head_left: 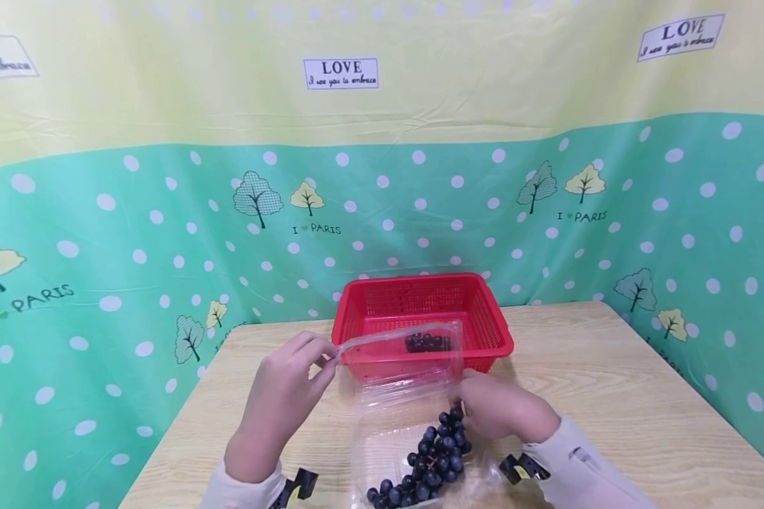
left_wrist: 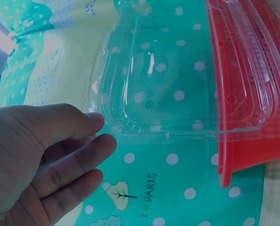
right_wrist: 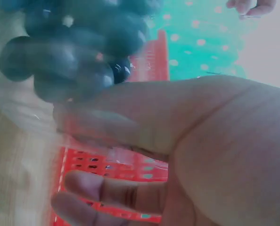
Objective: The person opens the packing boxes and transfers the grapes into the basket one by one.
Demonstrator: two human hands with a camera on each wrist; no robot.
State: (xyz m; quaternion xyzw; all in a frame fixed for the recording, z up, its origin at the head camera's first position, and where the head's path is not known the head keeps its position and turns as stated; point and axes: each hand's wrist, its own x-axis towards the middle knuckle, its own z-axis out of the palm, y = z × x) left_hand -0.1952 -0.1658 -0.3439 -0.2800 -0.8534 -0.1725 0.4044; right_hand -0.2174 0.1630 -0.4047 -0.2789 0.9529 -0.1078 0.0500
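Observation:
A clear plastic clamshell box (head_left: 382, 442) lies at the table's front with its lid (head_left: 395, 367) raised. A bunch of dark grapes (head_left: 429, 459) lies in its base. My left hand (head_left: 293, 396) pinches the lid's left corner between thumb and forefinger; the left wrist view shows the clear lid (left_wrist: 163, 89) beyond those fingertips. At the box's right side, my right hand (head_left: 499, 406) holds the edge beside the upper end of the bunch. Dark grapes (right_wrist: 60, 56) sit right above that thumb in the right wrist view, where the other fingers (right_wrist: 121, 193) are bent below.
A red plastic basket (head_left: 503, 332) stands behind the box, with more dark grapes (head_left: 428, 343) seen through the lid. Wood-grain tabletop (head_left: 586, 382) extends to both sides. A green and yellow printed curtain (head_left: 420, 191) encloses the back and sides.

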